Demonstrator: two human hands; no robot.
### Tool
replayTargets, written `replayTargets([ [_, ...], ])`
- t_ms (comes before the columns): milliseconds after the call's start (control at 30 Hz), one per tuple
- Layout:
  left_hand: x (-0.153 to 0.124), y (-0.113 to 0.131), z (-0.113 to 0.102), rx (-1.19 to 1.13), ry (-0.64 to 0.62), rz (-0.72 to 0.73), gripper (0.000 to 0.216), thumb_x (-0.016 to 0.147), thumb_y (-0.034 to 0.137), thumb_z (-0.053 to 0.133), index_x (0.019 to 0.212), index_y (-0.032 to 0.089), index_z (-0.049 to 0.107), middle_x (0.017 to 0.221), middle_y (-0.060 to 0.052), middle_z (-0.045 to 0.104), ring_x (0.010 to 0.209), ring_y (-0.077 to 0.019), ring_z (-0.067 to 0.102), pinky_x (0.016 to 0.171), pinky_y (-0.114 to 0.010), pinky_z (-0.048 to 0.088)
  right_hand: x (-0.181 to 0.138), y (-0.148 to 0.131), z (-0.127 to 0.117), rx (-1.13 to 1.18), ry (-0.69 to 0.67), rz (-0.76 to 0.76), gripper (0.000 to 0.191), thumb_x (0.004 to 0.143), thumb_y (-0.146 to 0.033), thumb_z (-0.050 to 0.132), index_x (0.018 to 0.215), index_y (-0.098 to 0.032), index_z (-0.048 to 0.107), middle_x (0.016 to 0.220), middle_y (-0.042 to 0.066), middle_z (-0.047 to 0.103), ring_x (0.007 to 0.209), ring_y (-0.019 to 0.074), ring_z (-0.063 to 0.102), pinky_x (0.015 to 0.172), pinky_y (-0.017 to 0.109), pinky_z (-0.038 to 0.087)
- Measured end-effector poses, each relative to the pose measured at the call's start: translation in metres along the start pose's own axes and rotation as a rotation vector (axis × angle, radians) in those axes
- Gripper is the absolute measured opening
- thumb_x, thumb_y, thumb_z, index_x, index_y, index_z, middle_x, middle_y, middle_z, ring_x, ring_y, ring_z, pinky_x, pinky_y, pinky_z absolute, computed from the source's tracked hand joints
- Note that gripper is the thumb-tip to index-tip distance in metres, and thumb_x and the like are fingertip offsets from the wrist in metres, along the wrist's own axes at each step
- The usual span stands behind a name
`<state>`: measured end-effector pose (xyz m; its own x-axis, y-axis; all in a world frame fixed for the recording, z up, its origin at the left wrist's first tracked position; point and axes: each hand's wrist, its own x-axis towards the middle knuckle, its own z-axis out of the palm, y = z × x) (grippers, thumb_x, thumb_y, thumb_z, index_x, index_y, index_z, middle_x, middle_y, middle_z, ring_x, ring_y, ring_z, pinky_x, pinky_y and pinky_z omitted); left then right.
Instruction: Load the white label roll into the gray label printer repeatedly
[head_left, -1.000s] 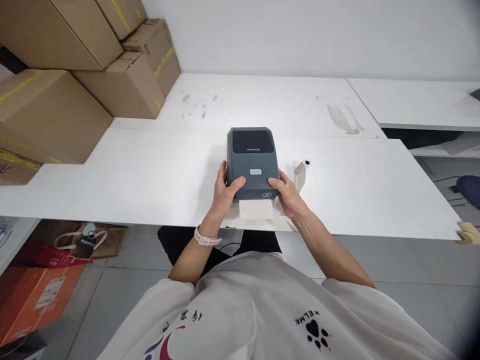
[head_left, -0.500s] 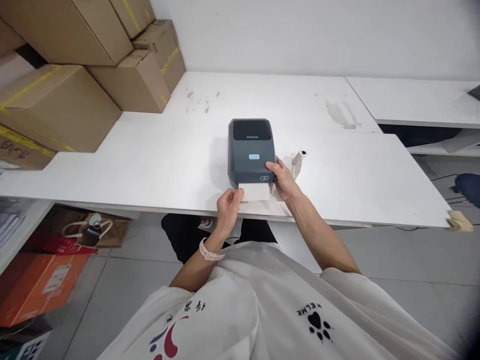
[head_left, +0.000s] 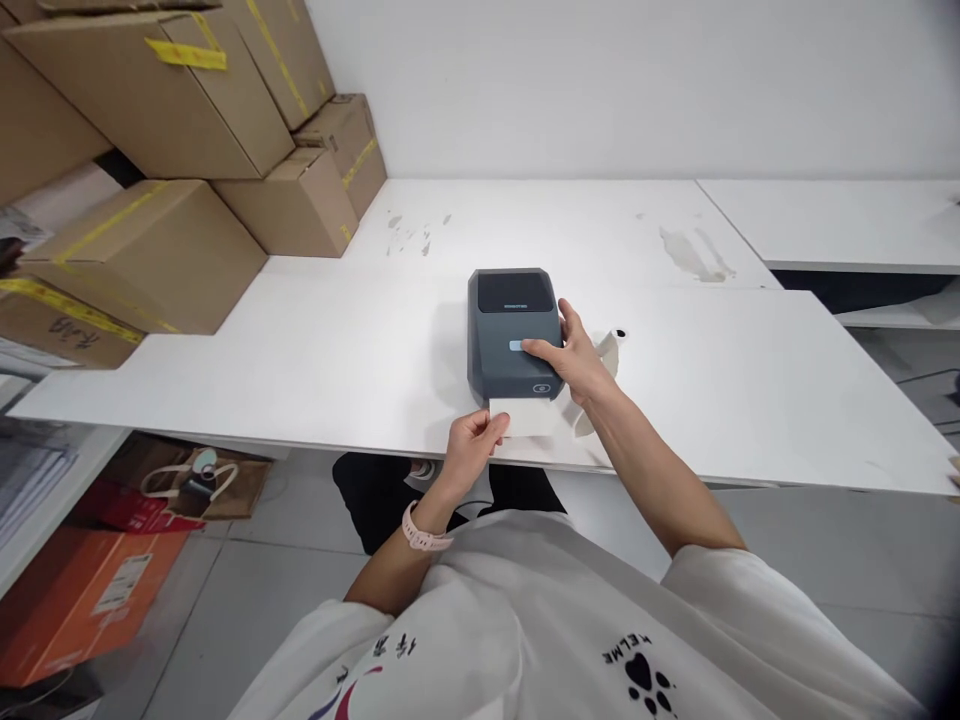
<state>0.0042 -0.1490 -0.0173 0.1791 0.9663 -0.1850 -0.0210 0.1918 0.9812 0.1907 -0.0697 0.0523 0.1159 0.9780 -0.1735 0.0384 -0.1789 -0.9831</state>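
A dark grey label printer [head_left: 495, 325] stands on the white table near its front edge. From its front slot hangs a blank white label strip [head_left: 531, 420]. My left hand [head_left: 474, 445] is closed, pinching the left edge of this strip between thumb and fingers. My right hand [head_left: 581, 365] grips the printer's right side, its thumb resting on the light blue button [head_left: 514, 346] on top and its fingers along the side, partly hidden. Just right of that hand lies a small white roll [head_left: 609, 350] with a dark end and a loose curling tail.
Cardboard boxes [head_left: 150, 255] with yellow tape are stacked on the left of the table [head_left: 360, 350]. Under it at left are an orange box [head_left: 97, 590] and a brown paper bag [head_left: 247, 490]. A second white table [head_left: 862, 220] adjoins at the back right.
My right thumb has moved from the printer's front right edge up onto the light blue button. My left hand still pinches the label strip, its thumb farther over it. The view has shifted.
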Motion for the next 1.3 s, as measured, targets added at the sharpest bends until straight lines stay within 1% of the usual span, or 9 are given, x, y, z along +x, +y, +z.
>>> replayTargets([
  [100, 0.001, 0.002, -0.005, 0.015, 0.063, 0.039, 0.051, 0.088, 0.057, 0.065, 0.057, 0.02, 0.048, 0.054, 0.004, 0.045, 0.053, -0.0091, 0.039, 0.055, -0.026, 0.031, 0.002, -0.002, 0.004, -0.031, 0.024, -0.013, 0.128, 0.064, -0.044, 0.083, 0.169, -0.029, 0.011, 0.163, 0.011, 0.042, 0.141, 0.0342, 0.052, 0.121, 0.051, 0.045],
  [200, 0.004, 0.008, -0.008, 0.051, 0.272, 0.178, 0.044, 0.094, 0.051, 0.059, 0.063, 0.021, 0.053, 0.061, 0.002, 0.05, 0.06, -0.0119, 0.045, 0.062, -0.027, 0.04, 0.003, 0.001, 0.004, -0.048, 0.019, -0.047, 0.124, 0.066, -0.044, 0.083, 0.168, -0.032, 0.014, 0.161, 0.009, 0.045, 0.141, 0.0338, 0.052, 0.121, 0.052, 0.045],
  [300, 0.01, 0.015, -0.009, 0.108, 0.419, 0.32, 0.032, 0.099, 0.052, 0.053, 0.102, 0.023, 0.068, 0.105, -0.006, 0.07, 0.1, -0.0193, 0.065, 0.091, -0.033, 0.051, -0.002, 0.008, 0.0, -0.023, 0.013, -0.056, 0.121, 0.069, -0.051, 0.085, 0.168, -0.034, 0.017, 0.166, 0.008, 0.039, 0.15, 0.033, 0.044, 0.125, 0.051, 0.041],
  [400, 0.014, 0.018, -0.009, 0.14, 0.309, 0.307, 0.054, 0.104, 0.056, 0.044, 0.151, 0.031, 0.047, 0.165, -0.007, 0.043, 0.155, -0.0234, 0.038, 0.125, -0.041, 0.035, -0.018, 0.02, -0.008, -0.021, 0.034, -0.1, 0.096, 0.081, -0.066, 0.074, 0.163, -0.039, 0.031, 0.172, 0.0, 0.031, 0.161, 0.0298, 0.026, 0.131, 0.05, 0.03],
  [500, 0.018, 0.017, -0.009, 0.143, 0.163, 0.246, 0.063, 0.104, 0.059, 0.038, 0.163, 0.035, 0.032, 0.177, -0.001, 0.021, 0.166, -0.022, 0.014, 0.135, -0.043, 0.019, -0.036, 0.032, -0.014, -0.03, 0.076, -0.123, 0.071, 0.092, -0.073, 0.057, 0.155, -0.042, 0.046, 0.17, -0.005, 0.036, 0.163, 0.0271, 0.023, 0.134, 0.051, 0.022],
  [833, 0.025, 0.031, -0.01, 0.098, 0.16, 0.359, 0.062, 0.104, 0.061, 0.038, 0.16, 0.034, 0.041, 0.178, 0.001, 0.018, 0.166, -0.0236, 0.013, 0.135, -0.042, 0.02, -0.034, 0.035, -0.015, -0.044, 0.096, -0.265, 0.07, 0.095, -0.077, 0.041, 0.155, -0.041, 0.048, 0.167, -0.003, 0.042, 0.159, 0.0318, 0.032, 0.13, 0.053, 0.03],
  [967, 0.066, 0.063, -0.018, 0.056, 0.24, 0.549, 0.053, 0.104, 0.057, 0.039, 0.146, 0.03, 0.059, 0.163, -0.004, 0.05, 0.155, -0.0255, 0.041, 0.128, -0.042, 0.033, -0.011, -0.002, -0.016, -0.185, 0.13, -0.468, 0.075, 0.096, -0.08, 0.035, 0.161, -0.044, 0.036, 0.173, -0.006, 0.029, 0.162, 0.0316, 0.023, 0.131, 0.053, 0.025],
  [1100, 0.125, 0.084, -0.031, 0.274, 0.329, 0.489, 0.043, 0.092, 0.037, 0.061, 0.133, 0.024, 0.066, 0.134, -0.009, 0.067, 0.121, -0.0252, 0.062, 0.1, -0.039, 0.05, 0.038, -0.049, -0.012, -0.414, 0.193, -0.647, 0.079, 0.098, -0.081, 0.023, 0.167, -0.045, 0.011, 0.176, -0.005, 0.017, 0.165, 0.032, 0.01, 0.131, 0.057, 0.018],
  [1300, 0.151, 0.083, -0.042, 0.618, 0.102, 0.167, 0.073, 0.078, 0.033, 0.067, 0.149, 0.021, 0.051, 0.08, 0.001, 0.057, 0.075, -0.0196, 0.056, 0.071, -0.032, 0.04, 0.159, -0.078, -0.018, -0.585, 0.233, -0.74, 0.083, 0.097, -0.081, 0.014, 0.166, -0.043, -0.012, 0.174, 0.001, 0.024, 0.164, 0.0344, 0.016, 0.127, 0.063, 0.023],
])
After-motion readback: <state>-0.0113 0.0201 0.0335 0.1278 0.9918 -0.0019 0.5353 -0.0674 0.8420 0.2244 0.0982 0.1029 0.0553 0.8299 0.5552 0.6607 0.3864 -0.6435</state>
